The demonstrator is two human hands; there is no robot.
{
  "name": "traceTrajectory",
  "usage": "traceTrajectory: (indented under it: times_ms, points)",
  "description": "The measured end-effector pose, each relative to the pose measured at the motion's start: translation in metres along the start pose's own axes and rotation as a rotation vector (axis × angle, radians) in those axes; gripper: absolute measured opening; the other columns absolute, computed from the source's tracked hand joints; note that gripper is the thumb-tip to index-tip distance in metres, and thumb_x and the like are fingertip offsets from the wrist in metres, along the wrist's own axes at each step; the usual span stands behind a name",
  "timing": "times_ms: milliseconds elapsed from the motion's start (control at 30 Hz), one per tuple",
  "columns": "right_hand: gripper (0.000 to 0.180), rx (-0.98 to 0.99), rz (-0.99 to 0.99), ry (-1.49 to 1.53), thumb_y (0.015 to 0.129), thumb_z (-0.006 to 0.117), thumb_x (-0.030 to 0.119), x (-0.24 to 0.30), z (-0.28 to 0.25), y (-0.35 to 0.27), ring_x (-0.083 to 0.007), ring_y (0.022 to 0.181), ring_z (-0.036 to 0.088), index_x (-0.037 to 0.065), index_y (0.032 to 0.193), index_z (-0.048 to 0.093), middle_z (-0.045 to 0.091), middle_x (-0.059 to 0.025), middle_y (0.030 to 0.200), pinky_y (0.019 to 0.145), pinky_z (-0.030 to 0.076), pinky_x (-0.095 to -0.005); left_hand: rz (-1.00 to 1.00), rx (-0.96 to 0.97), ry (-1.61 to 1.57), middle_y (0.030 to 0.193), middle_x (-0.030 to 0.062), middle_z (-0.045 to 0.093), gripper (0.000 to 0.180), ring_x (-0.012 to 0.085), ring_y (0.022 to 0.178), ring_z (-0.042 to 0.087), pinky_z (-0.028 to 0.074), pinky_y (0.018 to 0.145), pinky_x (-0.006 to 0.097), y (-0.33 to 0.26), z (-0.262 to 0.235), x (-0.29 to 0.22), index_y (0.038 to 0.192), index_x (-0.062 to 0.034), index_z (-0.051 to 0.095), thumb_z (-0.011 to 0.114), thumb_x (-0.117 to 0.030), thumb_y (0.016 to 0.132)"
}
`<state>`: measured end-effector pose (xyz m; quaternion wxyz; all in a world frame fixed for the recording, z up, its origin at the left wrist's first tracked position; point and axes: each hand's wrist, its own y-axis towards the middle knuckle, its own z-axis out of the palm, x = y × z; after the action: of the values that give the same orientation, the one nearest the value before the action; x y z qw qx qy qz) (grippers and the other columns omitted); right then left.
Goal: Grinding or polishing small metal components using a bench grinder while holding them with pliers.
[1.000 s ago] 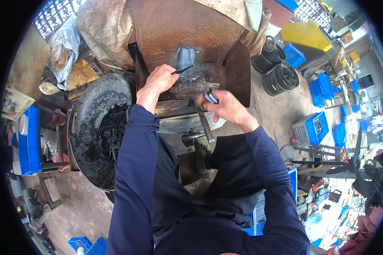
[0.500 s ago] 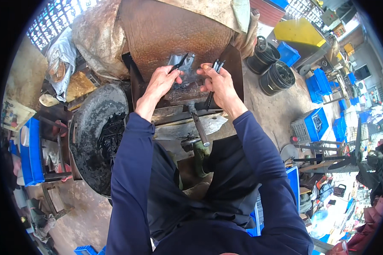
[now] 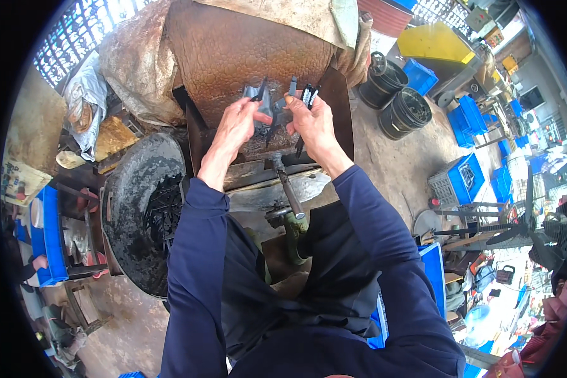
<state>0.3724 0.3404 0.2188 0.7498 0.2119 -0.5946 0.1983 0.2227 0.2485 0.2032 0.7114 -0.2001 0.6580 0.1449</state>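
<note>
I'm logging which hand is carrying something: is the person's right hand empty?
No, the right hand holds several thin dark strips, which jut out past its fingers.

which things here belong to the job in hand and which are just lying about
In use:
left hand, holding dark strip
right hand, holding dark strips
likely basin of similar strips

Apparently lying about:
black buckets
white sack
grey crate

No readable lettering, numbers or signs on anything in view
</note>
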Motion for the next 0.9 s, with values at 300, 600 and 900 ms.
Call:
traceTrajectory:
  times_ms: [300,600,900]
  points:
    - [0.025,0.009,0.043,-0.025,0.095,0.067,0.024,0.000,-0.007,-0.003,-0.0083,0.050,0.044,0.000,0.102,0.064,0.056,-0.0020,0.066,0.051,0.046,-0.0283,0.122,0.035,0.742,0.097,0.0131,0.069,0.028,0.0209,0.085,0.063,0.048,0.076,0.034,0.033,-0.038,0.062,0.111,-0.0023,0.067,0.052,-0.012,0.090]
    - [0.027,0.015,0.111,0.031,0.097,0.065,0.027,0.006,-0.019,-0.003,-0.0100,0.054,0.051,0.000,0.100,0.063,0.054,-0.0015,0.067,0.055,0.050,-0.0296,0.152,0.134,0.754,0.098,0.0165,0.068,0.030,0.0292,0.097,0.065,0.049,0.085,0.036,0.032,-0.048,0.065,0.111,-0.0033,0.071,0.056,-0.011,0.086]
    - [0.027,-0.153,0.305,0.433,0.097,0.064,0.028,0.026,-0.023,-0.004,-0.0150,0.065,0.057,0.002,0.095,0.059,0.059,-0.0054,0.079,0.059,0.052,-0.0307,0.247,0.115,1.015,0.105,0.0194,0.070,0.027,0.0365,0.101,0.066,0.051,0.088,0.041,0.023,-0.036,0.042,0.106,-0.0059,0.072,0.058,-0.020,0.088]
